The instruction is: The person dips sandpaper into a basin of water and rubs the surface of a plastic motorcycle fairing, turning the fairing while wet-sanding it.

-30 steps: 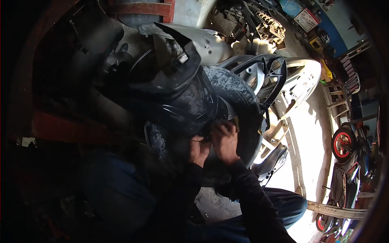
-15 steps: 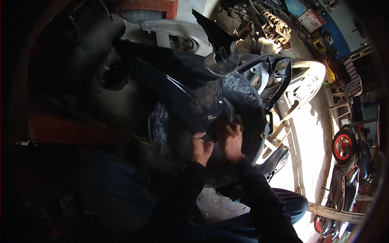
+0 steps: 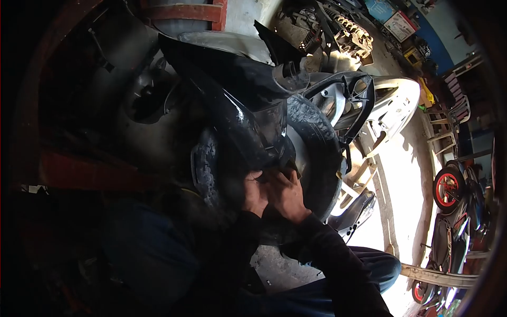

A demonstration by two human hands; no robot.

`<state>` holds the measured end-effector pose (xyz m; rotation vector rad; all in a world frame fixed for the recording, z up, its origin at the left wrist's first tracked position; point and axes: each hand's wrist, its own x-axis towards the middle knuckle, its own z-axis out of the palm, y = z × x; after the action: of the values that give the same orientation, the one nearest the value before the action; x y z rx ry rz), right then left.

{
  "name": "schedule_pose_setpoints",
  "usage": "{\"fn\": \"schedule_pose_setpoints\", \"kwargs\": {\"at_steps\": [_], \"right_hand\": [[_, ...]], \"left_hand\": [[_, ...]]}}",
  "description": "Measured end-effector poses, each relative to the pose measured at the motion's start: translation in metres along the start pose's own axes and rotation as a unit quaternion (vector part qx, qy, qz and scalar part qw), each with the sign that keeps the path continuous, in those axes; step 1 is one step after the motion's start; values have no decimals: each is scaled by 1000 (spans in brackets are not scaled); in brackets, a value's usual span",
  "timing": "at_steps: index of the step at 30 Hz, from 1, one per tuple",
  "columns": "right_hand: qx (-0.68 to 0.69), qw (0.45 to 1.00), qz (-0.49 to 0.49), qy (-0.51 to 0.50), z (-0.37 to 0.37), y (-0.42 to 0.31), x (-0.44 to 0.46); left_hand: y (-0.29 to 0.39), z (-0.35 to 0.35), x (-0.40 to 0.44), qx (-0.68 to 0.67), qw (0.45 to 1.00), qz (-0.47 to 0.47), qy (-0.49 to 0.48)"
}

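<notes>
A glossy black plastic fairing panel lies tilted over a large round dark basin with scuffed grey edges. My left hand is closed on the panel's near end, thumb on top. Beside it, nearly touching, my right hand has its fingers bent around the same end, near the basin's middle. The fingertips of both hands are partly lost in shadow, and any small item between them cannot be made out.
Behind the basin lie a black frame part and a white panel. Shock absorbers are at the top. A motorcycle wheel with a red rim stands at right. A red metal frame is at upper left.
The panel has swung round, its long part now reaching to the upper left. My right hand has moved left, closer to my left hand.
</notes>
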<state>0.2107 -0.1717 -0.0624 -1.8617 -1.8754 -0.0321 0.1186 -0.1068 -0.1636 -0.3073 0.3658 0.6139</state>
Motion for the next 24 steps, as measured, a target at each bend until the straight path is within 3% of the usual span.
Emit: {"fn": "schedule_pose_setpoints", "kwargs": {"at_steps": [1,2,4,5,6,8,9,10,12,14,16,17,18,20,21,22,24], "right_hand": [[-25,997,-65,-18,10,28,-3],[-60,998,-19,-17,5,45,3],[-81,995,45,-20,13,59,2],[-65,998,-8,-15,3,34,4],[-49,997,-63,-11,-5,5,5],[-8,1000,-25,-16,1,12,0],[-33,999,-9,-14,4,38,6],[-56,998,9,-17,7,53,6],[-69,995,-52,-58,16,28,-6],[-6,999,-35,10,4,0,0],[-83,996,13,-40,8,56,6],[-67,992,104,-25,11,62,9],[-67,991,109,-26,15,51,-5],[-43,998,-17,-32,12,15,-11],[-17,999,-8,-36,6,22,-9],[-57,997,-34,-25,1,43,-1],[-68,995,67,12,15,63,-1]], "left_hand": [[-7,10,-4,19,998,50,17],[-13,23,-8,38,993,104,32],[-14,30,-12,42,992,113,47],[-14,32,-12,44,990,121,62],[-10,23,-7,43,990,122,60],[0,14,-8,29,999,39,2],[-12,25,-10,15,994,111,12],[-9,23,-7,15,993,112,11],[0,3,-3,29,999,26,20],[4,5,-6,26,999,4,28],[-10,20,-7,15,993,116,11],[-15,29,-12,29,991,130,16],[-12,20,-13,30,991,127,20],[7,-10,6,30,999,42,15],[11,-27,14,-4,1000,14,-22],[6,-11,8,0,1000,14,-24],[-13,31,-13,40,992,119,12]]}}
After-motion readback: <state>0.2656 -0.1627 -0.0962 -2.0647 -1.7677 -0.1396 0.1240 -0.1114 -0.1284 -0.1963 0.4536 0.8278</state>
